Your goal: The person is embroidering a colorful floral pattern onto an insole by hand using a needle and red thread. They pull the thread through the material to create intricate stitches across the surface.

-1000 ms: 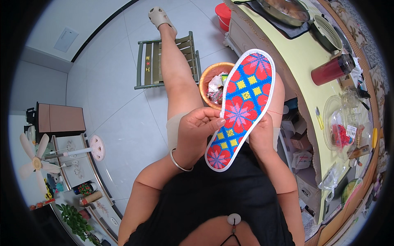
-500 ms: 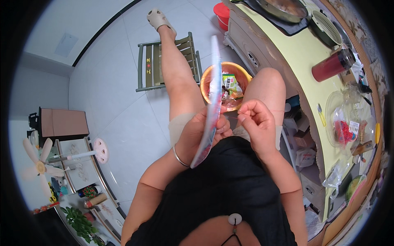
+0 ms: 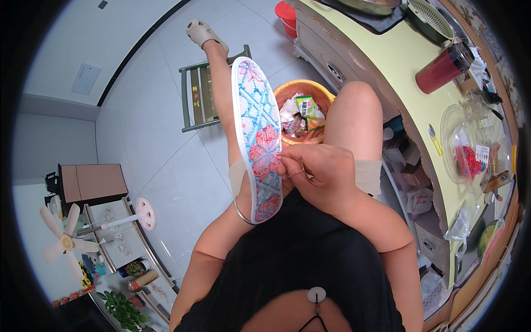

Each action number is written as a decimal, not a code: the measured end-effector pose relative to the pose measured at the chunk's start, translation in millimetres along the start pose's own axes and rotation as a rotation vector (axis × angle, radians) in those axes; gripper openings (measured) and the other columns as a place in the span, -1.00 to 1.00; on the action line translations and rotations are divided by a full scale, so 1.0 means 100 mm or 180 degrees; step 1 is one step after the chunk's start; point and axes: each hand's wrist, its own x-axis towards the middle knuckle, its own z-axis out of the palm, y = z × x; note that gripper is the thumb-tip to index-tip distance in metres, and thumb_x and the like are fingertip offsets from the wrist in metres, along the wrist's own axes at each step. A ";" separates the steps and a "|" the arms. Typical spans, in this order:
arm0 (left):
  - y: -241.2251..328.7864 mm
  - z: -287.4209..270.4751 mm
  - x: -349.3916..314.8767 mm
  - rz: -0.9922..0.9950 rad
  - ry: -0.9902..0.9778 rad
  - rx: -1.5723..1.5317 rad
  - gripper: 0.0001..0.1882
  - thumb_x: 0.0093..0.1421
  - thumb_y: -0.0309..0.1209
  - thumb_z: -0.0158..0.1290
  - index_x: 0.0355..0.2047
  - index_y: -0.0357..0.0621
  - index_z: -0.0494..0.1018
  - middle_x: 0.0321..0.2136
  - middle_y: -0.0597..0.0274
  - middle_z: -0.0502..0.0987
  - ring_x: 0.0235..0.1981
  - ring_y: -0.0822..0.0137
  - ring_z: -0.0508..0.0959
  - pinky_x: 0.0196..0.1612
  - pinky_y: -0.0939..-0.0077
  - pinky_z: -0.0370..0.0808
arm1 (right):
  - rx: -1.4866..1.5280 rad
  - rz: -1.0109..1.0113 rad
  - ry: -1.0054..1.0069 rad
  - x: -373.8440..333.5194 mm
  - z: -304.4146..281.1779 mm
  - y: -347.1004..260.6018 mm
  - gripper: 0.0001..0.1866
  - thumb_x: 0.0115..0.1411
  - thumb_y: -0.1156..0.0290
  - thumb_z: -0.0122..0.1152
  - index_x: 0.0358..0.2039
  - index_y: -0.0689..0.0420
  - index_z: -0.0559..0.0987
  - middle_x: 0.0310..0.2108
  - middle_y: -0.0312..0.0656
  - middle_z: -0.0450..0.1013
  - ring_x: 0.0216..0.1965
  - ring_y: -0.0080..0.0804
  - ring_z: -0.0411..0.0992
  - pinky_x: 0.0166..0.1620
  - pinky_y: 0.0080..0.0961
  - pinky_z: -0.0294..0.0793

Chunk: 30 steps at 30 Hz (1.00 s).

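A shoe insole (image 3: 259, 138) with a white rim and red, pink and blue cross-stitch stands upright over my lap, its patterned face toward me. Behind its lower half, my left hand (image 3: 287, 187) grips it; most of those fingers are hidden, and a silver bangle circles the wrist. At the insole's right edge, beside a red stitched patch, my right hand (image 3: 325, 170) pinches with thumb and forefinger. A fine needle-like line shows by these fingertips, too thin to make out fully.
A yellow-rimmed bin (image 3: 304, 86) of wrappers stands between my legs, near a folding stool (image 3: 200, 97). On the right, the long table (image 3: 404, 72) holds a dark red flask (image 3: 442, 69), a plastic tray with red thread (image 3: 467, 160) and yellow snips (image 3: 435, 139). A fan (image 3: 66, 242) stands left.
The insole has turned from edge-on to show its stitched face. My right hand has moved left to its edge; the red thread stretched from that hand before is no longer plainly visible.
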 end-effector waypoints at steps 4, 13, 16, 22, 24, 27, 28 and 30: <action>-0.02 -0.02 -0.01 -0.0035 0.0181 0.0020 -0.69 0.14 -0.10 0.01 -0.38 -0.09 0.40 -0.40 0.36 0.47 -0.31 0.47 0.47 -0.07 0.56 0.40 | -0.0112 0.0026 0.0001 0.00 0.00 -0.01 -0.88 -0.07 0.47 0.27 -0.45 0.12 0.56 -0.66 -0.19 0.44 -0.64 -0.30 0.46 -0.58 -0.47 0.40; -0.02 -0.01 0.01 0.0037 0.0093 0.0105 -0.62 0.14 -0.16 0.01 -0.13 -0.12 0.34 -0.22 0.33 0.46 -0.16 0.41 0.46 0.05 0.43 0.34 | -0.0602 -0.0207 -0.0067 0.02 -0.02 -0.02 -0.89 -0.09 0.47 0.26 -0.50 0.13 0.53 -0.69 -0.20 0.42 -0.65 -0.29 0.43 -0.57 -0.45 0.39; 0.00 0.05 -0.03 -0.0060 -0.0013 0.0154 -0.62 0.17 -0.17 -0.05 -0.09 -0.11 0.32 -0.18 0.31 0.44 -0.11 0.39 0.44 0.10 0.42 0.29 | -0.0436 -0.0085 -0.0076 0.02 0.01 0.03 -0.92 -0.10 0.51 0.23 -0.53 0.12 0.50 -0.71 -0.20 0.39 -0.67 -0.29 0.41 -0.58 -0.46 0.37; -0.04 0.05 0.00 -0.0216 0.0090 0.0165 -0.67 0.21 -0.20 -0.11 -0.11 -0.10 0.33 -0.18 0.29 0.43 -0.09 0.40 0.42 0.13 0.41 0.26 | 0.0462 0.0545 0.0043 -0.04 0.02 0.01 -0.91 -0.03 0.61 0.20 -0.49 0.17 0.48 -0.77 -0.37 0.25 -0.72 -0.67 0.19 -0.62 -0.72 0.19; -0.05 0.04 0.01 -0.0219 0.0133 0.0190 -0.69 0.22 -0.18 -0.13 -0.14 -0.10 0.35 -0.22 0.31 0.45 -0.12 0.42 0.43 0.13 0.41 0.27 | 0.0667 0.0661 0.0067 -0.06 0.02 0.01 -0.92 0.01 0.63 0.19 -0.47 0.20 0.48 -0.78 -0.46 0.22 -0.72 -0.84 0.11 -0.61 -0.81 0.14; -0.07 -0.05 0.05 -0.0266 0.0165 0.0115 -0.69 0.24 -0.14 -0.15 -0.20 -0.09 0.37 -0.30 0.35 0.46 -0.19 0.45 0.44 0.10 0.41 0.29 | 0.0943 0.0936 0.0066 -0.10 0.05 0.05 -0.93 0.03 0.65 0.17 -0.46 0.22 0.48 -0.77 -0.47 0.23 -0.71 -0.84 0.12 -0.60 -0.82 0.17; -0.08 -0.07 0.06 -0.0247 0.0165 0.0038 -0.69 0.25 -0.13 -0.15 -0.21 -0.10 0.37 -0.33 0.36 0.46 -0.22 0.46 0.44 0.08 0.41 0.30 | 0.0970 0.0969 0.0045 -0.10 0.04 0.06 -0.93 0.04 0.65 0.17 -0.45 0.22 0.48 -0.76 -0.48 0.23 -0.71 -0.84 0.11 -0.60 -0.83 0.16; -0.08 -0.12 0.12 -0.0203 -0.0270 -0.0108 -0.69 0.25 -0.13 -0.15 -0.23 -0.10 0.37 -0.38 0.37 0.46 -0.28 0.47 0.44 0.04 0.43 0.33 | 0.1295 0.1232 0.0057 -0.11 0.05 0.06 -0.92 0.04 0.66 0.17 -0.43 0.23 0.48 -0.75 -0.49 0.23 -0.70 -0.85 0.11 -0.59 -0.84 0.16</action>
